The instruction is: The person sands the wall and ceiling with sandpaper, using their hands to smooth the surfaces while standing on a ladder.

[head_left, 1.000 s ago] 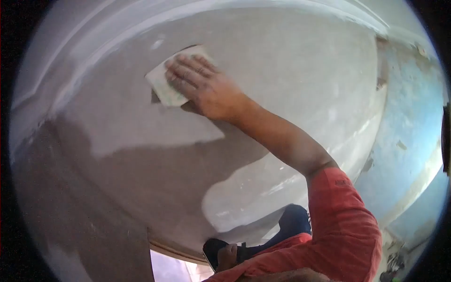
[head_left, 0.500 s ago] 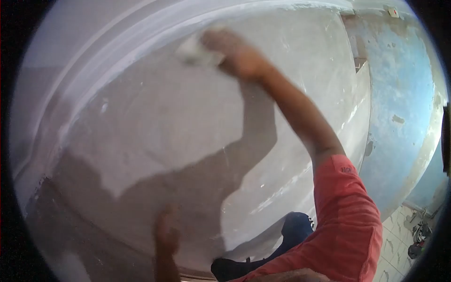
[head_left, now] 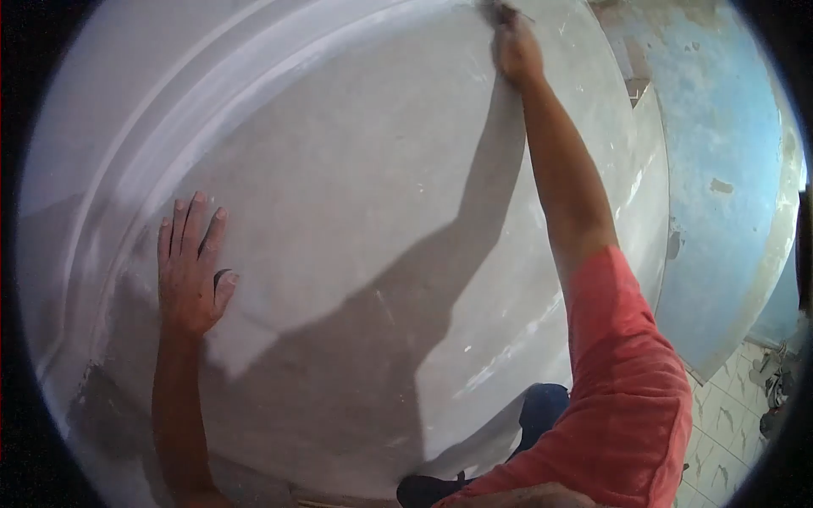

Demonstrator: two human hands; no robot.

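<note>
My left hand (head_left: 191, 275) lies with its fingers spread against the grey wall (head_left: 339, 186), near the white moulding (head_left: 135, 169) on the left, holding nothing. My right arm, in a red sleeve, reaches up to the top of the view. There my right hand (head_left: 518, 52) is closed on something dark and blurred at the wall's upper part, too smeared to make out. The shadow of my body and right arm falls across the wall.
A patchy blue wall section (head_left: 720, 152) curves down the right side, with a small recess (head_left: 637, 91) beside it. Pale floor tiles (head_left: 716, 432) and cluttered items (head_left: 775, 381) are at the lower right. My dark shoe (head_left: 423, 489) is at the bottom.
My right hand has moved up and to the right along the wall. My left hand has risen from the lower middle to the left and now rests spread on the wall.
</note>
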